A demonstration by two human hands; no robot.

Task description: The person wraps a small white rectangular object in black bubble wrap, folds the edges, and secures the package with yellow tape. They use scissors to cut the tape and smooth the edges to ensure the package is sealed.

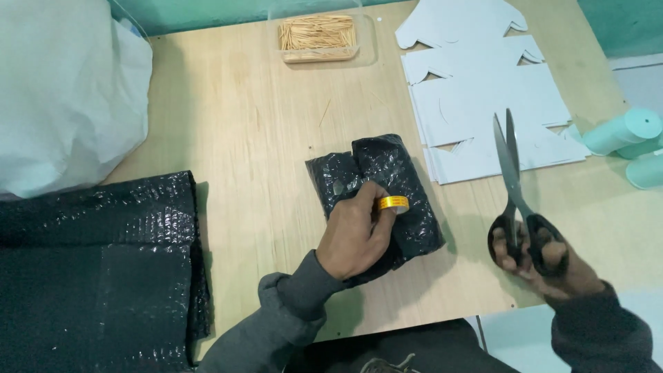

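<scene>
Two bare hands at work over a pale wooden worktop (262, 124), seen from a head cam. The left hand (356, 231) presses down on a small bundle wrapped in black bubble wrap (387, 179), which sits near the centre of the worktop; its grip is mostly closed over the bundle's lower part, w/ a short strip of yellow tape (394, 203) stuck across one fingertip. The right hand (552, 259) — off to the right, well apart from the bundle — has its grip closed through the black loops of a pair of scissors (510, 173), blades shut or nearly so, pointing away from the person. Both arms are in grey sleeves.

Behind the scissors lies a stack of white cut card shapes (476, 97), spread toward the far right corner. At the far edge, approx. centre, a clear plastic tray of wooden toothpicks (318, 34); one loose toothpick (324, 112) lies on the bare wood in front of it. Left side: a large sheet of black bubble wrap (97, 269) at the near corner and a bulky white plastic bag (69, 90) beyond it. Pale green rolls (621, 131) rest at the right edge.
</scene>
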